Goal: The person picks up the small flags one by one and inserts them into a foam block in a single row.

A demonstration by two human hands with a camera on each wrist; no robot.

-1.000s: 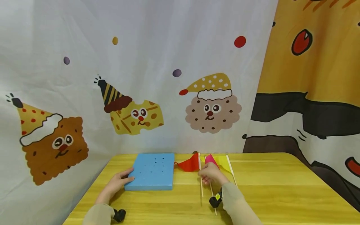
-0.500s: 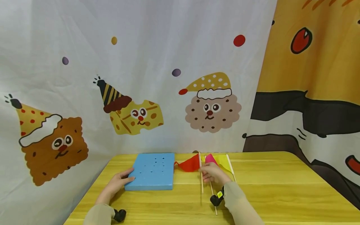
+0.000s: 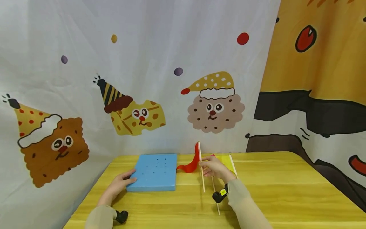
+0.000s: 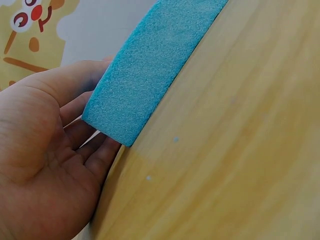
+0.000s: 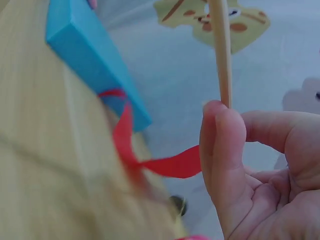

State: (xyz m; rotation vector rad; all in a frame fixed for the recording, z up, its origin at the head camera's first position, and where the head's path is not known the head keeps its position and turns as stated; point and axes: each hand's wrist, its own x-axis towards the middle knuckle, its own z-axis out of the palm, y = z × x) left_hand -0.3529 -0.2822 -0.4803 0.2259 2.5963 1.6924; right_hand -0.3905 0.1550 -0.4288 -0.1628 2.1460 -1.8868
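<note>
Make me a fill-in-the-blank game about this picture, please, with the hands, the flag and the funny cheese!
1. The right hand pinches the stick of the flag, whose colour is ____.
2. The left hand touches a flat block, whose colour is ____.
3. The dark little dots in the top of the block are ____.
4. On its head, the printed cheese wears a pointed, striped ____.

Missing words: red; blue; holes; hat.
</note>
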